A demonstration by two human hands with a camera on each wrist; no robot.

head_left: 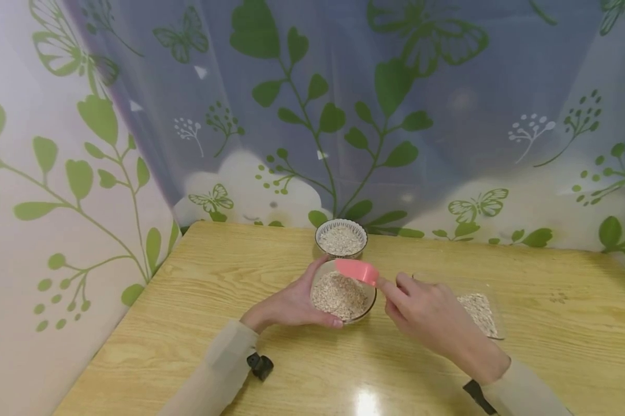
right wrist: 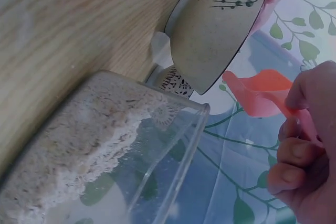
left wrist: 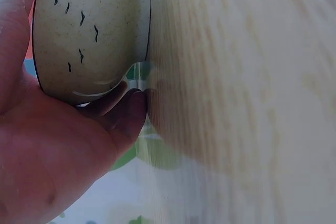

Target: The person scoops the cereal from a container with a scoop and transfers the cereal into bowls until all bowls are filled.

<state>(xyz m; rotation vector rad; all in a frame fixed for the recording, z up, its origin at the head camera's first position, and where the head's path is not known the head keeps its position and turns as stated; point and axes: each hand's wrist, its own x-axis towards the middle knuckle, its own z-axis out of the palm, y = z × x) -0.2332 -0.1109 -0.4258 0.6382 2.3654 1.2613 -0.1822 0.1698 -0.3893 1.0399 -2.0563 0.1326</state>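
Note:
My left hand (head_left: 297, 297) grips a cream bowl (left wrist: 89, 30) of oat flakes (head_left: 341, 297) from its left side, thumb along the near rim. The bowl's outside carries small dark strokes and a red mark in the left wrist view. In my right hand (head_left: 432, 312) is a pink scoop (head_left: 356, 270), held by its handle with the fingers curled round it. The scoop's head hangs over the far part of the bowl. In the right wrist view the scoop (right wrist: 262, 93) appears just above the bowl's rim; its contents cannot be made out.
Behind the cream bowl stands a second, patterned bowl (head_left: 341, 240) of paler flakes. A clear container (right wrist: 173, 182) partly filled with flakes stands to the right, partly behind my right hand and forearm in the head view. The wooden table (head_left: 188, 300) meets a leaf-printed cloth (head_left: 447, 144) at the back.

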